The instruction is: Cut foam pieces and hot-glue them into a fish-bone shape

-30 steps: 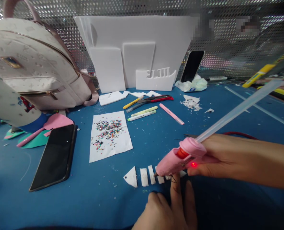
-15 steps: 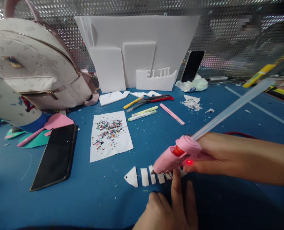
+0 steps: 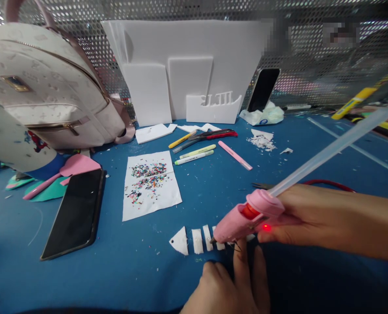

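My right hand (image 3: 290,220) is wrapped round the handle of a pink hot glue gun (image 3: 235,222), a long clear glue stick (image 3: 331,150) jutting from its back and a red light lit on it. The gun's nozzle is at a narrow white foam strip (image 3: 207,237) in a row of several such pieces. At the row's left end lies a pointed foam fish head (image 3: 180,242) with a black dot. My left hand (image 3: 228,283) has its fingers apart, one stretched out to the right part of the row. The gun and my fingers hide the pieces there.
Colourful bits lie on a white paper (image 3: 148,209). Left of it are a black phone (image 3: 74,213) and a backpack (image 3: 46,96). Behind are markers (image 3: 195,158), a red-black cutter (image 3: 210,136) and upright white foam boards (image 3: 148,96). Red-handled pliers (image 3: 331,185) lie behind my right hand.
The glue gun and my right hand have shifted slightly right and toward me. More of the pliers shows behind. My left hand stays about where it was.
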Demonstrator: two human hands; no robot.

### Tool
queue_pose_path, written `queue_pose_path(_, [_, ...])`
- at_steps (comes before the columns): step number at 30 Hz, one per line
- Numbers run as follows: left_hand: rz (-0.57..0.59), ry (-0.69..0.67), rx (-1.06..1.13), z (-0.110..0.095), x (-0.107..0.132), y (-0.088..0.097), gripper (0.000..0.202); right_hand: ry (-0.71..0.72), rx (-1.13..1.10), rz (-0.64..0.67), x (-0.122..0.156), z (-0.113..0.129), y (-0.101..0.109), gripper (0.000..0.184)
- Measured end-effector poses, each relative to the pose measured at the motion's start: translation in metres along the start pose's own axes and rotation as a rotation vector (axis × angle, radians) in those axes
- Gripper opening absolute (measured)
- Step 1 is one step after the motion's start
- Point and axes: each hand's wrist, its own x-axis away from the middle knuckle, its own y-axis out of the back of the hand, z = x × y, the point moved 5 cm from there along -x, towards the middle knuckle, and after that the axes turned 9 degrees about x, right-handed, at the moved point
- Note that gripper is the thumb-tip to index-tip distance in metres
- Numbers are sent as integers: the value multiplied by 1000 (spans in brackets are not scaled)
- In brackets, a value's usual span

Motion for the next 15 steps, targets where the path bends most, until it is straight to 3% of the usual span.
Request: queue_pose_path(15, [55,-12,-26,0,1,0,63,0,-22,-21,-1,6,2,34])
